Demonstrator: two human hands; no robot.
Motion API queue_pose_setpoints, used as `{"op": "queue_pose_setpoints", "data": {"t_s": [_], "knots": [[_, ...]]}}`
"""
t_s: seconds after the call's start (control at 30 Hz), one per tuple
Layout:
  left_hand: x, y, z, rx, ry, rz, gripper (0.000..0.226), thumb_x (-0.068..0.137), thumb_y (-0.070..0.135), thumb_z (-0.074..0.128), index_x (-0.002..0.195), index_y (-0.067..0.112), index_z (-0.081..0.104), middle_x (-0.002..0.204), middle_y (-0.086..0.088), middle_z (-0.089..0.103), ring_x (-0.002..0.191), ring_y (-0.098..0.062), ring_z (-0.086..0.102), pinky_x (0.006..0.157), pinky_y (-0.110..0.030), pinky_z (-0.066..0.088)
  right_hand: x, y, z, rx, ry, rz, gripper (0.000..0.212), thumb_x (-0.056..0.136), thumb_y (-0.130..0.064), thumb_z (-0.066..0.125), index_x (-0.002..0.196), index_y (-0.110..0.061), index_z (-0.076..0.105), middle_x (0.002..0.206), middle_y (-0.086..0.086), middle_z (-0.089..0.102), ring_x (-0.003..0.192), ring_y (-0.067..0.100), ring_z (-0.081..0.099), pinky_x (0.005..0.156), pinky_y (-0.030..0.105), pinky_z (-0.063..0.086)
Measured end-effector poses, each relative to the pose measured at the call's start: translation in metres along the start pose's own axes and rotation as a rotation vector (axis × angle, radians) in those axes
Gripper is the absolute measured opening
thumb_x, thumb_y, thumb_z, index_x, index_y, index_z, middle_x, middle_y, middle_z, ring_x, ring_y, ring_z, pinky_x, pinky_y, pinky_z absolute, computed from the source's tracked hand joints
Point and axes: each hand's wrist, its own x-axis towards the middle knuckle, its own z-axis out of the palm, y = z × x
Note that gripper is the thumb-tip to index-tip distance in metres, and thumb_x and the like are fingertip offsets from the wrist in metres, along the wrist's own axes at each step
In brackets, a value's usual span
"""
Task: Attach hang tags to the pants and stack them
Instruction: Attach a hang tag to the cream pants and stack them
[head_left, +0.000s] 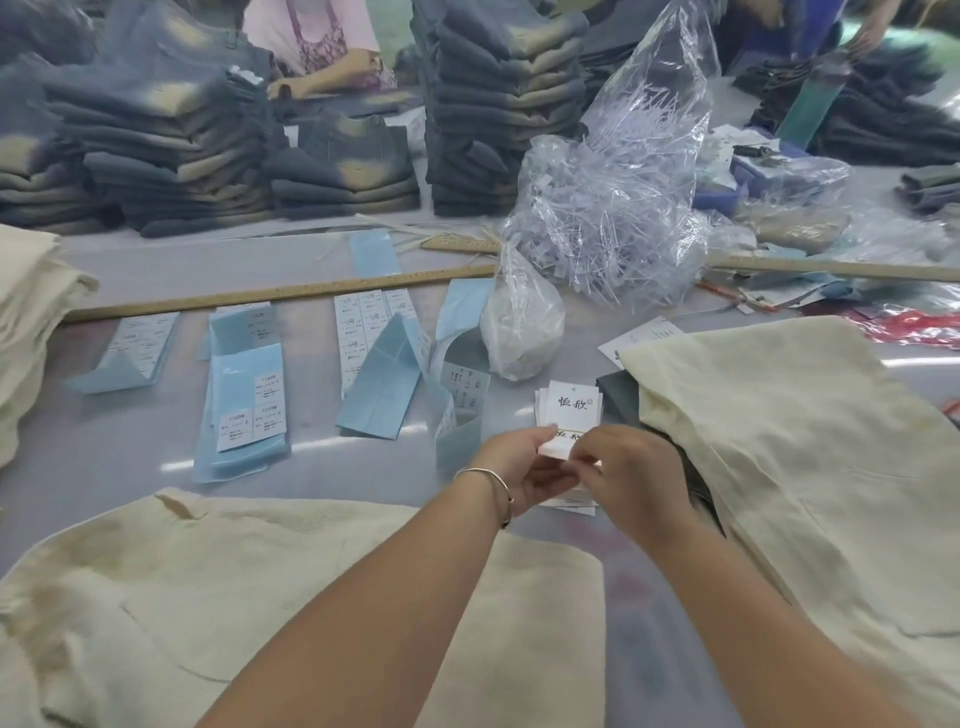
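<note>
hang tag (558, 446) pinched between left hand (519, 470), right hand (631, 475) fingers.

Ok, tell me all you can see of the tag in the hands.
The hang tag is a small white card, seemingly paper, with dark printed characters and a yellow band. Both hands pinch it just above the table: left hand from the left, right hand from the right. Fingers hide its lower part. More such tags lie behind.
</note>
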Motion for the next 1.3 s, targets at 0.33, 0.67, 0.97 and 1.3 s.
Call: {"op": "queue_pose_setpoints", "data": {"t_s": [0.33,0.67,0.97,1.3], "knots": [[-0.032,-0.024,-0.025,0.395,-0.082,0.109,0.016,0.090,0.013,0.067,0.091,-0.001,0.059,0.068,-0.009,0.071,0.055,-0.020,0.070,0.046,-0.020,0.053,-0.016,0.001,0.010,1.121,-0.178,1.158,0.033,0.091,-0.034,0.065,0.089,-0.001,0.070,0.074,0.012,0.074,0.065,0.028,0.072,0.065,0.036,0.057],[-0.152,-0.012,-0.076,0.663,0.150,0.822,0.046,0.071,0.042,0.077,0.066,0.007,0.048,0.056,-0.006,0.058,0.048,-0.012,0.054,0.047,-0.023,0.044,-0.008,-0.123,-0.036,1.288,0.203,0.372,0.008,0.075,-0.025,0.078,0.080,-0.020,0.078,0.082,0.002,0.076,0.071,0.013,0.068,0.063,0.029,0.056],[-0.257,0.029,-0.131,0.803,0.319,1.446,0.012,0.088,0.035,0.065,0.098,0.028,0.066,0.093,0.010,0.067,0.084,-0.015,0.064,0.067,-0.018,0.048,0.005,-0.208,-0.054,1.003,0.122,-0.049,0.007,0.075,-0.034,0.075,0.080,-0.029,0.075,0.075,0.004,0.072,0.068,0.024,0.066,0.063,0.036,0.051],[-0.316,0.059,-0.176,0.851,0.419,1.630,0.009,0.086,0.019,0.070,0.079,0.014,0.070,0.075,0.008,0.065,0.069,-0.015,0.063,0.062,-0.018,0.048,0.004,-0.289,-0.034,1.188,-0.053,-0.063,0.015,0.076,-0.021,0.075,0.091,-0.024,0.076,0.086,-0.001,0.076,0.082,0.025,0.070,0.074,0.034,0.056]]}}
